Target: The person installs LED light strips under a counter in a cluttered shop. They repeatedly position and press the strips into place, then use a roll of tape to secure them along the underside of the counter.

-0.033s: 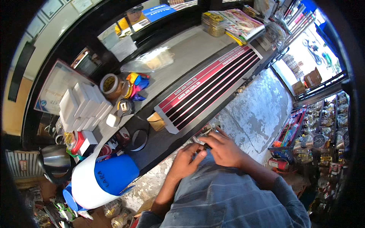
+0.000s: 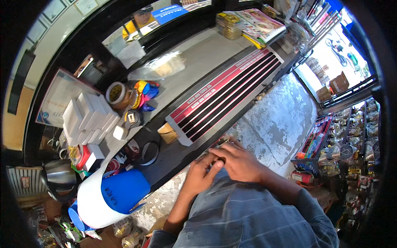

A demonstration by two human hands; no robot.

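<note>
My left hand (image 2: 201, 174) and my right hand (image 2: 243, 164) meet in front of my shirt, beside the counter's near edge. The left fingers are curled, with the thumb pointing up toward the right hand. Bent right fingers lie over the left fingertips, so whatever is between them is hidden. Beyond my hands, a grey panel with red and black stripes (image 2: 225, 97) lies along the counter (image 2: 194, 159). A small tan block (image 2: 167, 133) sits at its left end, and a black ring-shaped band (image 2: 150, 153) is farther left.
White boxes (image 2: 89, 118) are stacked at left, near a jar (image 2: 117, 94) and a tape roll (image 2: 133, 118). A blue container with a white sheet (image 2: 126, 188) stands lower left. Magazines (image 2: 260, 25) lie at the back. Packed racks (image 2: 355, 136) line the right. A person (image 2: 142, 18) is behind the counter.
My right fingers have drawn in over the left ones. A small dark thing glimpsed between them before is now covered. The whole view has shifted slightly.
</note>
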